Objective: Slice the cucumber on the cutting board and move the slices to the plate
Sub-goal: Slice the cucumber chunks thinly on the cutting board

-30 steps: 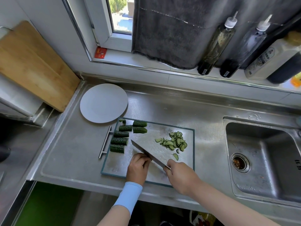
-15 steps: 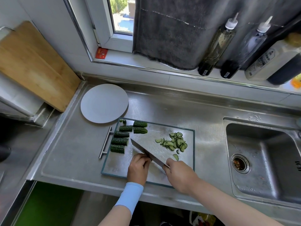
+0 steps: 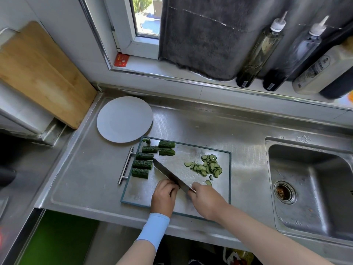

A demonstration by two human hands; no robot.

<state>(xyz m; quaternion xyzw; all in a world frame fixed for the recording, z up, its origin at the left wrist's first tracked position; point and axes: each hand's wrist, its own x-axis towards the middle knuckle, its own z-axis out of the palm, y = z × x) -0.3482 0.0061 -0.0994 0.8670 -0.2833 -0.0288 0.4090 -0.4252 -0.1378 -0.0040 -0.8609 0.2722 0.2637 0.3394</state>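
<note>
While the right hand (image 3: 206, 199) is wrapped round the handle of the kitchen knife (image 3: 170, 174), the blade slants far-left across the steel cutting board (image 3: 133, 196), its tip just beside the row of cucumber chunks (image 3: 142, 164) at the board's left end

The left hand (image 3: 164, 196) sits knuckles-up against the blade's left face with its fingers curled; whatever it pins is hidden beneath it, so I cannot tell if it holds a piece

A heap of thin half-moon slices (image 3: 207, 166) lies on the board's right side, and the round plate (image 3: 124, 119), just beyond the far-left corner, has none on it

Slicing looks about a third done. The main risk is the left knuckles: they touch the blade, so a high lift or a slip on the wet steel could nick them. Loose slices near the right edge could also be swept onto the counter (image 3: 248, 142)
</note>
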